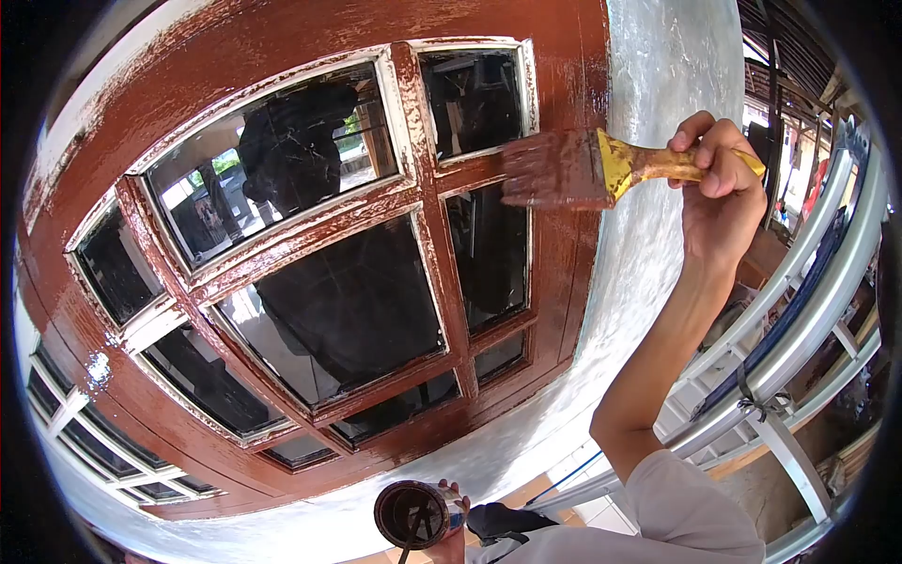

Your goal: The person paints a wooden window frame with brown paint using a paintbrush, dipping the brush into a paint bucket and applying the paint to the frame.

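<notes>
My right hand (719, 183) is wrapped round the yellow handle of a wide paintbrush (615, 171), raised at the upper right. Its bristles, coated in reddish-brown paint, overlap the right side of the window frame (568, 273) in this view. Low in the middle, my left hand (451, 536) holds a paint can (383, 515) from its right side. Dark brown paint coats the inside of the can, and a thin stick leans out of it. The frame shows glossy red-brown paint, with white patches along the bars round the glass panes (343, 305).
A grey-white wall (658, 85) borders the frame on the right and below. Metal rails of a ladder-like structure (799, 348) stand at the right, close to my right arm. Another window with white bars (89, 437) is at the lower left.
</notes>
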Motion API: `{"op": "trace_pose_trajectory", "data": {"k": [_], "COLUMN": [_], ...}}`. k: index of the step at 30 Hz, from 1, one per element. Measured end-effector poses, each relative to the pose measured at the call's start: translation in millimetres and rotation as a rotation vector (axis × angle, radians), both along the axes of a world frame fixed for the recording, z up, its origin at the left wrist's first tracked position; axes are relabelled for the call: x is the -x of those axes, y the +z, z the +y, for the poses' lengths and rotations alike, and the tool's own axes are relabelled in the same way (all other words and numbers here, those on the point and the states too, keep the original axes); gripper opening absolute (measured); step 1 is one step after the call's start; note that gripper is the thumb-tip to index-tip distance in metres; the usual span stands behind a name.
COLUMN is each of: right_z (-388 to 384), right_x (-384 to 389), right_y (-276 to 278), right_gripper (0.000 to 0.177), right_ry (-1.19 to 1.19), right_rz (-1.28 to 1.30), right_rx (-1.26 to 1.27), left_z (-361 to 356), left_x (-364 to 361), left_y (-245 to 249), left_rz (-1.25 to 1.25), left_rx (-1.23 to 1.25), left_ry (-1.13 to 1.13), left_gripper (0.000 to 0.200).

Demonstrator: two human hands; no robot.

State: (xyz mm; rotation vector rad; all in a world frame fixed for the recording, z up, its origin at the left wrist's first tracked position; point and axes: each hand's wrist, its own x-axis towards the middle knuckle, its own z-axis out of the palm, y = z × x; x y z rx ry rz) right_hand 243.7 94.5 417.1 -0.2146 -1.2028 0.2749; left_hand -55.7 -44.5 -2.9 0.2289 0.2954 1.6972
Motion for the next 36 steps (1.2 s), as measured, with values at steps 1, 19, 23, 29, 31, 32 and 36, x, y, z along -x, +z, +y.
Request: {"op": "trace_pose_trajectory", "data": {"k": [1,19,23,29,31,32,36], "right_z": [0.3,4.0,11.7,10.1,6.8,4.5,3.4], "right_x": [3.7,25.9,35.0,25.0,17.6,14.9,16.4], "right_y": [0.1,0.0,-3.1,-7.8,-8.8,-8.6,-9.5], "right_gripper": [0.004,0.003,0.004,0.005,0.006,0.006,0.005], "right_ry": [0.070,0.104,0.178,0.052,-0.001,-0.023,0.095], "right_rz": [-0.027,-0.030,-0.054,-0.056,-0.042,-0.028,0.029], "right_rx": [-0.013,-0.087,-0.018,-0.032,-0.065,-0.067,-0.124], "left_z": [0.2,-0.5,1.2,0.1,-1.5,-2.0,-1.4], "left_x": [0.1,2.7,3.3,3.1,1.3,0.5,5.0], "left_y": [0.4,-0.3,-3.0,0.3,4.7,6.5,-0.2], "left_rz": [0.003,0.018,0.004,0.019,-0.004,-0.015,0.004], "left_rx": [0.003,0.010,0.050,0.081,0.063,0.054,0.010], "left_ry": [0.000,0.020,0.040,0.056,0.058,0.060,0.037], "left_gripper": [0.067,0.068,0.068,0.067,0.066,0.066,0.065]}}
